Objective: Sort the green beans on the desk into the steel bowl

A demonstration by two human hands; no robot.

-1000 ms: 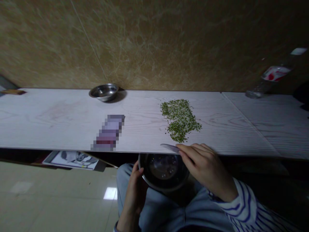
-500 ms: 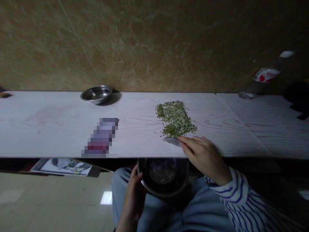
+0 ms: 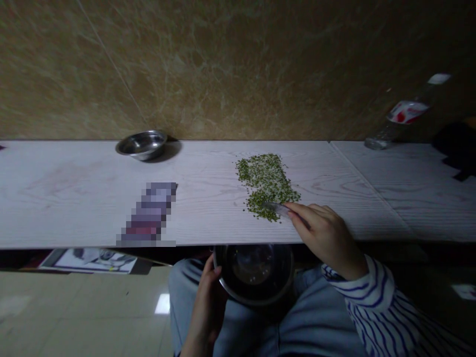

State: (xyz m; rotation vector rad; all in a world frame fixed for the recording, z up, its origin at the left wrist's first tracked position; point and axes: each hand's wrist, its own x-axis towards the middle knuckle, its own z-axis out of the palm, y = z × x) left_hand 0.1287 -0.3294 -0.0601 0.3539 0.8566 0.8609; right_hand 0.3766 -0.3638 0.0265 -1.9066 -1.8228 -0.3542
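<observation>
Green mung beans (image 3: 266, 173) lie spread in a thin layer on the pale wooden table. My right hand (image 3: 327, 235) pinches a small flat grey scraper (image 3: 278, 208), whose tip reaches into the near part of the beans. On my lap, below the table's front edge, a deep metal bowl (image 3: 256, 299) is tilted with its mouth up. A few small specks show inside its dark interior. My left hand (image 3: 211, 292) grips this bowl by its left rim, thumb over the edge.
A small steel bowl (image 3: 141, 146) stands by the wall at the left. Nearer lies a pixelated phone-shaped object (image 3: 150, 213). A clear plastic bottle (image 3: 405, 113) and a black object (image 3: 455, 148) are at the right. Under the table, a picture panel (image 3: 92, 260) sticks out.
My right hand has moved the scraper from the near edge of the beans into them. Some beans now lie closer to the table's front edge. My left hand keeps hold of the bowl.
</observation>
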